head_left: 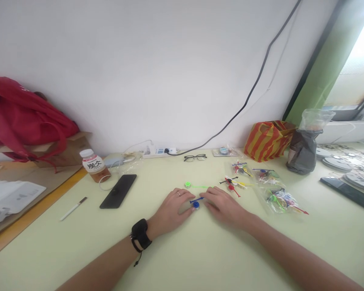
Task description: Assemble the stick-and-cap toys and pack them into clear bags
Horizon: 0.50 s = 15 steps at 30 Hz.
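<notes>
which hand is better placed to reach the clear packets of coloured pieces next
Right, likely. The right hand lies on the same side as the clear packets, with nothing between them. The left hand sits on the far side of the blue piece and would have to cross over.

Tiny blue toy point(195, 204), details indistinct.

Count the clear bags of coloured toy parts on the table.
3. One bag lies farthest back, one just right of it, one nearest, right of the right hand. Loose-looking pieces beside them may be in a fourth.
</notes>
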Tool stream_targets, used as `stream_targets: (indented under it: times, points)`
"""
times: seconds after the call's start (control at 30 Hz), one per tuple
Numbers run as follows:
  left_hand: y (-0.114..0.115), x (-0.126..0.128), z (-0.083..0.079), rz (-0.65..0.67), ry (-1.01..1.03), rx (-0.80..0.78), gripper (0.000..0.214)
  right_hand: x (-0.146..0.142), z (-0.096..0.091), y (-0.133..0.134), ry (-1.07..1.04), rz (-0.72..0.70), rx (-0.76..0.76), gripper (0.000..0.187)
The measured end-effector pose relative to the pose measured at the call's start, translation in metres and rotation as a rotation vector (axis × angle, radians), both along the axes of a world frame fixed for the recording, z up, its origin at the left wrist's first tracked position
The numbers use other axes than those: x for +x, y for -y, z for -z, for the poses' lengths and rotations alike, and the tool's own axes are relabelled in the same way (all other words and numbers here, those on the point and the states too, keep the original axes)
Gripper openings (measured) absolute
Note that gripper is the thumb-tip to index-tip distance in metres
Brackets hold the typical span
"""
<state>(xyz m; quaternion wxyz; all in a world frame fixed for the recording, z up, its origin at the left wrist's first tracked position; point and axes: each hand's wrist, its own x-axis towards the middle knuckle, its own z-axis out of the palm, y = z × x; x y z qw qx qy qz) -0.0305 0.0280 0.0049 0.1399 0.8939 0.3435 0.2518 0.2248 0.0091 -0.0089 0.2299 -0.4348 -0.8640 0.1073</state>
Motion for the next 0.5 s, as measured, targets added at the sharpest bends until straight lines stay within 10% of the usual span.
stream_targets:
  times: [0.5]
  points:
    - [0.005, 0.001, -0.004, -0.033, 0.096, 0.003, 0.053, -0.003, -0.009, 0.001, -0.335, 0.060, -0.196, 0.012]
